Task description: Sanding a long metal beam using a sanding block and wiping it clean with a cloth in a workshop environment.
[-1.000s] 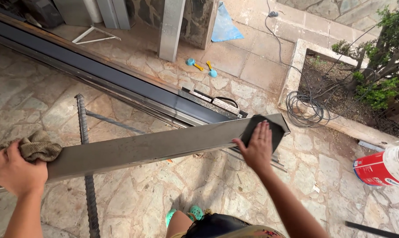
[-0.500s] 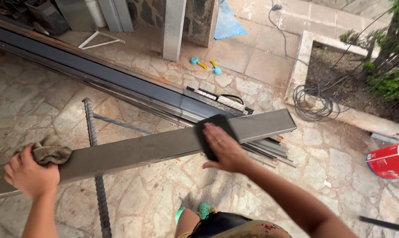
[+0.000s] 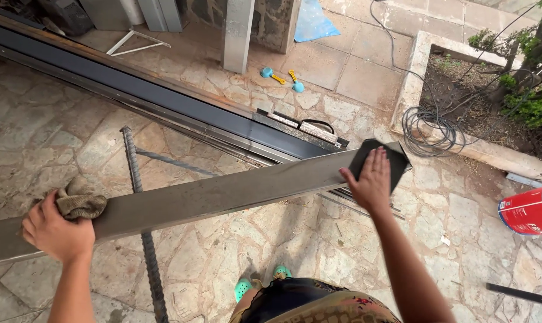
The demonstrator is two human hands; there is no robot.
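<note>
Head view. Long flat grey metal bar (image 3: 223, 194) held level across the frame, above the stone-paved ground (image 3: 55, 131). Left hand (image 3: 54, 230) clenched over the bar's near edge, a crumpled olive rag (image 3: 79, 203) bunched under the fingers. Right hand (image 3: 371, 179) lies flat, fingers spread, pressing a dark square abrasive sheet (image 3: 381, 158) against the bar's far end. Bar looks stiff and fairly heavy, smooth-faced, likely slippery; best gripped around the edges, both hands well apart. Red-and-white can (image 3: 528, 210) to the right; coiled cable (image 3: 429, 128) beyond.
</note>
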